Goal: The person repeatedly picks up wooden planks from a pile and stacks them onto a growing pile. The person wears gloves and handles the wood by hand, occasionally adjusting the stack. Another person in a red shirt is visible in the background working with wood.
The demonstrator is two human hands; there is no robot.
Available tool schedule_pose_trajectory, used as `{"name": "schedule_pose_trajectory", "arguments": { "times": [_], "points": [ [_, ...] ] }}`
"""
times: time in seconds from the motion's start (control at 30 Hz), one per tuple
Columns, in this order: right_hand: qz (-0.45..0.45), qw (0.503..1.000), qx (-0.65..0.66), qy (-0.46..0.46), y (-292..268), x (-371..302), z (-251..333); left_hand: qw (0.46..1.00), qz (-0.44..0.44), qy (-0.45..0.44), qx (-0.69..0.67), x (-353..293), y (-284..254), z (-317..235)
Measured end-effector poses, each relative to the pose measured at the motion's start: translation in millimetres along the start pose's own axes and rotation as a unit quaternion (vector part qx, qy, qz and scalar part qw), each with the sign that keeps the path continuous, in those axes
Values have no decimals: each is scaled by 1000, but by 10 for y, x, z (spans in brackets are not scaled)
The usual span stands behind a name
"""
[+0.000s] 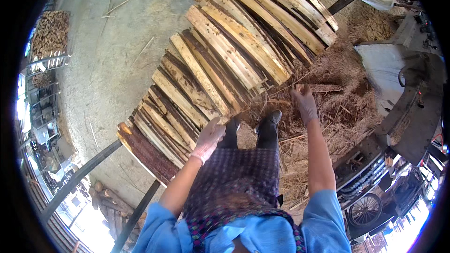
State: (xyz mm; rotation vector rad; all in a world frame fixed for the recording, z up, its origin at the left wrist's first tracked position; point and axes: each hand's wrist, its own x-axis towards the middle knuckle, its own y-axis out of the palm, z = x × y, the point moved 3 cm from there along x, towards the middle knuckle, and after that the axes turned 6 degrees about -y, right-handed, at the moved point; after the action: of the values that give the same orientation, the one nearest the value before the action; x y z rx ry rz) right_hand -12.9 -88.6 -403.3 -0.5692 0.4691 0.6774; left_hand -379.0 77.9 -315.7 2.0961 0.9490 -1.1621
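Note:
My left hand (209, 139), in a pale glove, is open with the thumb apart from the fingers. It hovers at the near edge of a long row of rough wood slabs (220, 51), some with bark on. My right hand (305, 105), also gloved, reaches out over a heap of shredded bark (349, 107). Its fingers are closed at the end of a short reddish-brown strip of wood (323, 88), which points away to the right. The grip is small in the picture, and the fingertips partly hide the strip's end.
Dark metal bars (79, 178) support the slab row. Machinery with a pale metal plate (382, 68) stands at right, near a spoked wheel (365, 209). Logs (110, 208) lie at lower left; stacked wood (49, 35) stands far left. My shoes (269, 119) are beside the bark heap.

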Motion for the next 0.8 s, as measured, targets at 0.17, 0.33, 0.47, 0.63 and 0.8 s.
{"name": "schedule_pose_trajectory", "arguments": {
  "times": [0.17, 0.33, 0.47, 0.63, 0.8],
  "points": [
    [-90, 986, 79, 119, 860, 717, -36, 1000, -13, -13, 2, -92, -303, 35],
    [-169, 978, 10, 124, 857, 498, 270, 999, 24, -22, -13, 357, -179, -58],
    [-127, 983, 128, 26, 1015, -183, 787, 1000, -9, -20, 21, 790, 364, -802],
    [-188, 978, -66, 58, 1482, -1531, 963, 992, -5, -23, -123, 1226, 524, -1150],
    [213, 929, 292, 76, 1418, -1652, 143, 988, -53, -33, -139, 1097, 132, -810]
  ]
}}
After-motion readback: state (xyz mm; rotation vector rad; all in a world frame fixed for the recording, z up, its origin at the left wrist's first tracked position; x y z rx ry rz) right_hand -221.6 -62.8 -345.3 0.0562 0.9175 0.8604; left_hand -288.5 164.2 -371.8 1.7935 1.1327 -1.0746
